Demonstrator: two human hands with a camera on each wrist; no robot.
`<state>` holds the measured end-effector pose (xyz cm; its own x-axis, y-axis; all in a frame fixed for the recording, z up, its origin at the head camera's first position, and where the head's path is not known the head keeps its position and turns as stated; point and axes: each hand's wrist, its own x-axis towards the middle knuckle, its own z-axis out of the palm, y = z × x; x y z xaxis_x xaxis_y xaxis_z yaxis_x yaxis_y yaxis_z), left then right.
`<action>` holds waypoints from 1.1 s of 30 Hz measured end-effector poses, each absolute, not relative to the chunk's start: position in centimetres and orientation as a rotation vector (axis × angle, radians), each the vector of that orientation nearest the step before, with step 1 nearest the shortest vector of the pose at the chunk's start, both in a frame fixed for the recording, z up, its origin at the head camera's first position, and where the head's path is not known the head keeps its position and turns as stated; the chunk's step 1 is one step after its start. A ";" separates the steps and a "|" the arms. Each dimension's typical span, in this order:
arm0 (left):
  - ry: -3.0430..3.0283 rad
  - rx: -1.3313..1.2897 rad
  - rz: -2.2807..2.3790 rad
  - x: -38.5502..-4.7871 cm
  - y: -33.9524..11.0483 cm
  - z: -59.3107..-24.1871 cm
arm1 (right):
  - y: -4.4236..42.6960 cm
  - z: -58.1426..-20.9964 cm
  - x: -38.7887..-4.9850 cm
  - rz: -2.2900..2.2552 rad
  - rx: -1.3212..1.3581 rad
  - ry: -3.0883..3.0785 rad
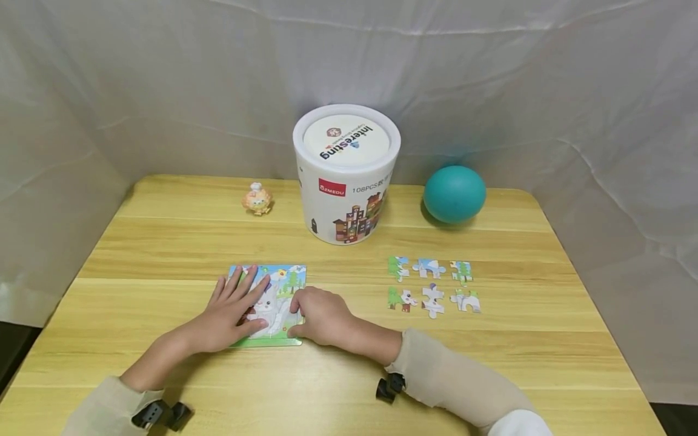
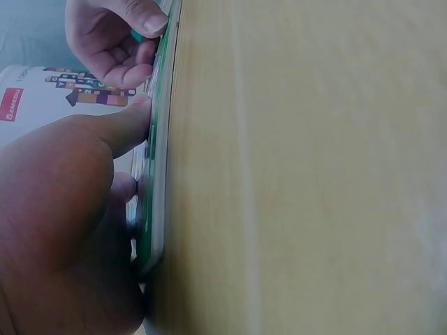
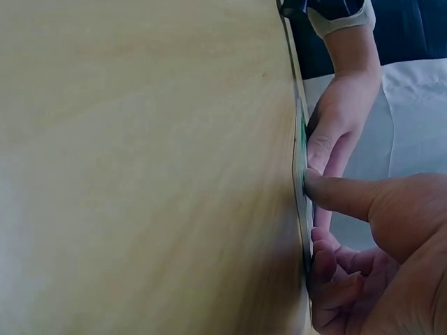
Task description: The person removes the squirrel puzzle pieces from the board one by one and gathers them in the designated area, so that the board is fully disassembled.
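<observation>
A picture puzzle [image 1: 282,287] with a white rabbit and a green lower border lies flat, left of centre. Across its left and middle part my left hand [image 1: 223,315] rests with fingers spread. My right hand [image 1: 329,317] is at its right side, fingers bent, with thumb and forefinger around a piece at the edge; the palm hides part of it. In the left wrist view, my left hand [image 2: 63,209] lies along the green board edge [image 2: 159,132], near my right hand [image 2: 119,38]. The right wrist view shows my right hand [image 3: 391,244] with its thumb on the board.
Several loose puzzle pieces [image 1: 432,297] lie in two rows at the right on the wooden table [image 1: 349,375]. Behind stand a white tub [image 1: 346,175], a small chick figure [image 1: 257,199] and a teal ball [image 1: 455,194]. A grey cloth [image 1: 218,79] hangs around the table.
</observation>
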<state>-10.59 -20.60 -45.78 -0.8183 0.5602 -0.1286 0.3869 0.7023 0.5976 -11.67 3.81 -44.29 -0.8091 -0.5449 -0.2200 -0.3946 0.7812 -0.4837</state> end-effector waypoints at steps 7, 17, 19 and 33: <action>2.610 0.748 0.819 -10.5 -20.7 -45.9 | 3.5 -44.1 -11.6 -0.636 -0.699 2.609; 2.609 0.733 0.811 -10.6 -20.7 -46.1 | 3.7 -43.8 -11.6 -0.728 -0.699 2.586; 2.609 0.737 0.820 -10.6 -20.7 -46.0 | 3.7 -43.9 -11.6 -0.756 -0.700 2.575; 2.608 0.754 0.832 -10.5 -20.6 -45.6 | 3.6 -44.5 -11.5 -0.778 -0.728 2.582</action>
